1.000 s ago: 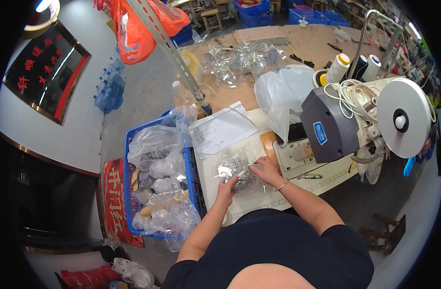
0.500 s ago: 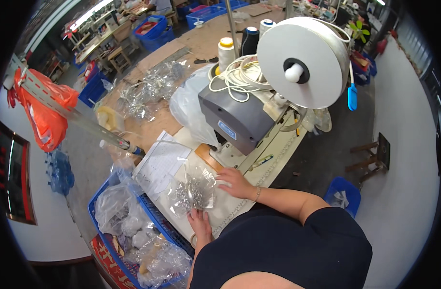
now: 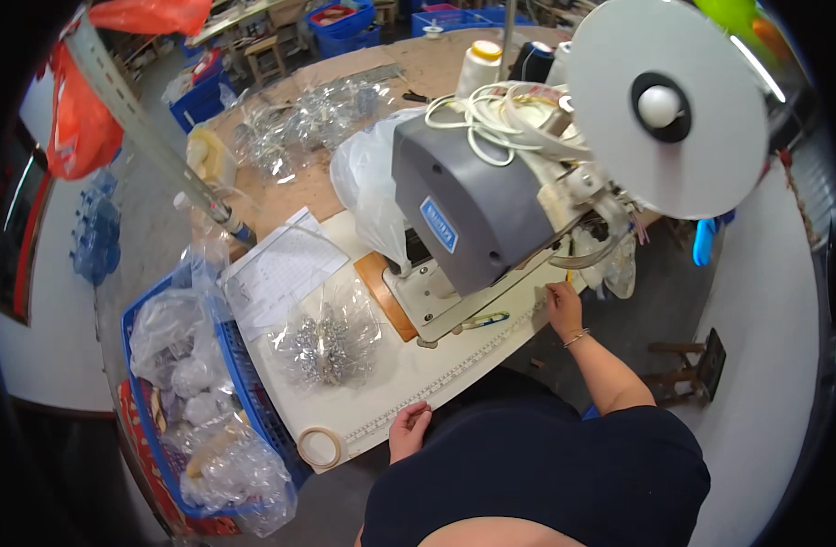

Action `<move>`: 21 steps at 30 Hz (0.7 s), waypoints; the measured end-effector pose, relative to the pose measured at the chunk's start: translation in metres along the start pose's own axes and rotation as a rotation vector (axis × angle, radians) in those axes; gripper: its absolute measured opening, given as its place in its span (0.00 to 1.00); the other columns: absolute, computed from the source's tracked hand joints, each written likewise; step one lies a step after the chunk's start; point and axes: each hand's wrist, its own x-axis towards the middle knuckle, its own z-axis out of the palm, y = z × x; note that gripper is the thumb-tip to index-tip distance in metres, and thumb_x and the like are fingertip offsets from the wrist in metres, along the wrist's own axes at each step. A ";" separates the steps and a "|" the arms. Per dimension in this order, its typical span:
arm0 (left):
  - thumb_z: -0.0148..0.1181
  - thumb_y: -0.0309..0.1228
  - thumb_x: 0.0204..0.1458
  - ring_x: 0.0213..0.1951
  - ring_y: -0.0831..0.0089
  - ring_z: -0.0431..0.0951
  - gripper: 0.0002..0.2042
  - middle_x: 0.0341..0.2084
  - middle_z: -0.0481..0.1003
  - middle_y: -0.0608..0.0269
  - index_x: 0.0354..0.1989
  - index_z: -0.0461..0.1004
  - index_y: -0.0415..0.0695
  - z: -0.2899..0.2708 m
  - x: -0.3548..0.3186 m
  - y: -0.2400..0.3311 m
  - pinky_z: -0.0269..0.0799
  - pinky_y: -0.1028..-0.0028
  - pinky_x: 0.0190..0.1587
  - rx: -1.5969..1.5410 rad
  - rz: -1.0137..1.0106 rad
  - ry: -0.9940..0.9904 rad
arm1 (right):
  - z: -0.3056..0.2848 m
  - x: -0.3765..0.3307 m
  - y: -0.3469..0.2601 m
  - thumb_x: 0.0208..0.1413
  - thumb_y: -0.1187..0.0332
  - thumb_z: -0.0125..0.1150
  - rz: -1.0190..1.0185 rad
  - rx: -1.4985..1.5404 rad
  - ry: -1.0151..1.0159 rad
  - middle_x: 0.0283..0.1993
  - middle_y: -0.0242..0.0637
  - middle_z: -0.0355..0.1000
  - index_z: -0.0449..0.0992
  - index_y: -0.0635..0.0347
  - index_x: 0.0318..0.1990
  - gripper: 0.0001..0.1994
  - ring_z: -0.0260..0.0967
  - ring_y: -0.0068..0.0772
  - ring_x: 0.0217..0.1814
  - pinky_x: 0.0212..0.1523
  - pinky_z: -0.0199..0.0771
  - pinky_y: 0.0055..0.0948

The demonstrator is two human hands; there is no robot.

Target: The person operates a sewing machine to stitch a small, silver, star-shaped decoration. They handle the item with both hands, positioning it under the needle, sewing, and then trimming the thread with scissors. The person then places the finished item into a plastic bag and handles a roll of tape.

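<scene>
My left hand (image 3: 409, 431) rests at the near edge of the white tabletop, fingers loosely bent with the thumb a little apart, holding nothing. A clear plastic bag of small silvery metal pieces (image 3: 327, 351) lies on the tabletop beyond it, not touched by either hand. Farther right, my right hand (image 3: 565, 308) is at the table edge beside the grey sewing machine (image 3: 468, 201). Its fingers are curled together close to a small yellow item (image 3: 569, 275); whatever they grip, if anything, is hidden. A small thread snipper (image 3: 484, 320) lies between the hands, by the machine's base.
A blue basket (image 3: 240, 387) of plastic bags stands left of the table. Papers (image 3: 285, 269) and a tape roll (image 3: 319, 448) lie on the tabletop. A large white reel (image 3: 669, 105) and thread cones (image 3: 480, 68) rise behind the machine. A wooden stool (image 3: 705, 369) stands right.
Both hands have left the bag of metal pieces. My left hand has drawn back to the table edge; my right has moved right along it. The view has shifted, and the tape roll is now fully visible.
</scene>
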 end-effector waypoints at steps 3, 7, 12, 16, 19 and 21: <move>0.62 0.22 0.47 0.42 0.73 0.75 0.12 0.37 0.75 0.61 0.41 0.73 0.38 0.024 -0.003 0.004 0.70 0.74 0.46 0.252 0.386 0.216 | 0.006 0.009 0.004 0.49 0.77 0.56 -0.241 0.031 -0.020 0.33 0.43 0.70 0.75 0.63 0.35 0.05 0.69 0.44 0.34 0.35 0.70 0.33; 0.59 0.21 0.40 0.50 0.52 0.69 0.18 0.39 0.73 0.54 0.44 0.72 0.38 -0.014 -0.011 0.021 0.60 0.56 0.55 1.175 0.942 1.001 | 0.035 -0.003 0.003 0.47 0.79 0.56 -0.465 0.174 -0.054 0.34 0.45 0.69 0.75 0.64 0.37 0.08 0.68 0.46 0.39 0.40 0.69 0.35; 0.54 0.21 0.44 0.51 0.54 0.69 0.18 0.41 0.73 0.54 0.47 0.71 0.38 -0.083 -0.033 -0.023 0.59 0.58 0.55 1.331 0.602 1.197 | 0.043 -0.024 -0.011 0.43 0.83 0.58 -0.775 0.345 -0.041 0.32 0.41 0.69 0.74 0.64 0.36 0.10 0.66 0.43 0.35 0.37 0.68 0.34; 0.53 0.19 0.47 0.41 0.59 0.75 0.15 0.36 0.75 0.53 0.45 0.73 0.38 -0.068 -0.054 -0.017 0.68 0.66 0.45 1.087 0.650 1.131 | 0.037 -0.040 -0.025 0.42 0.84 0.58 -0.820 0.518 -0.054 0.31 0.41 0.69 0.74 0.64 0.35 0.10 0.66 0.42 0.34 0.36 0.68 0.33; 0.56 0.19 0.48 0.33 0.70 0.77 0.11 0.32 0.76 0.55 0.41 0.75 0.38 -0.010 -0.058 -0.010 0.70 0.75 0.39 0.692 0.821 0.966 | 0.036 -0.068 -0.037 0.43 0.81 0.60 -0.726 0.731 -0.202 0.32 0.42 0.70 0.75 0.61 0.33 0.08 0.69 0.42 0.33 0.34 0.70 0.32; 0.58 0.18 0.48 0.34 0.72 0.76 0.11 0.32 0.76 0.57 0.41 0.75 0.37 0.033 -0.057 -0.018 0.70 0.76 0.40 0.586 0.918 0.845 | 0.030 -0.088 -0.056 0.44 0.78 0.63 -0.684 0.846 -0.402 0.34 0.39 0.71 0.76 0.59 0.36 0.09 0.70 0.37 0.32 0.32 0.71 0.28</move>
